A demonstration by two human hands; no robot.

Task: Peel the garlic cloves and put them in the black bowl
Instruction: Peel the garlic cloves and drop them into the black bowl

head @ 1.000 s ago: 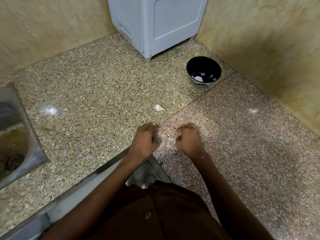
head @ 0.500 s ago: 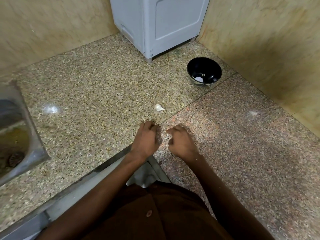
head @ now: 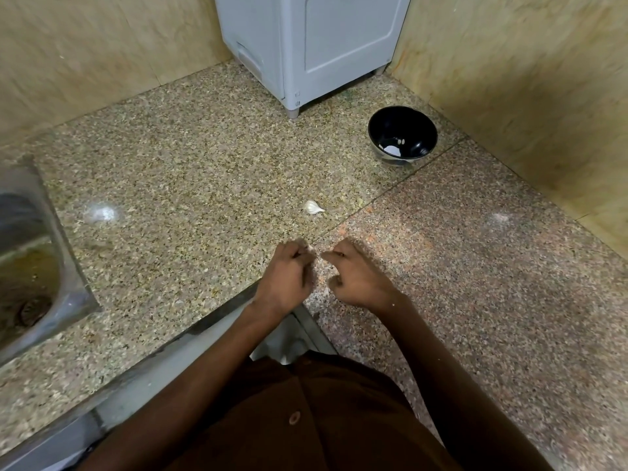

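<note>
Hands meet close together over the speckled stone counter (head: 190, 185), near its front edge. The left hand (head: 283, 278) has its fingers curled inward, and the right hand (head: 358, 278) is curled too, its fingertips turned toward the left one; a small pale bit shows between the fingertips, but whether either hand pinches a clove I cannot tell. One garlic clove (head: 313, 207), still in its white skin, lies on the counter just beyond the hands, apart from them. The black bowl (head: 402, 134) stands farther back to the right, near the wall corner, with a few small pale pieces inside. A grey appliance (head: 306, 45) stands behind it, and a steel sink (head: 37, 266) sits at the left edge
</note>
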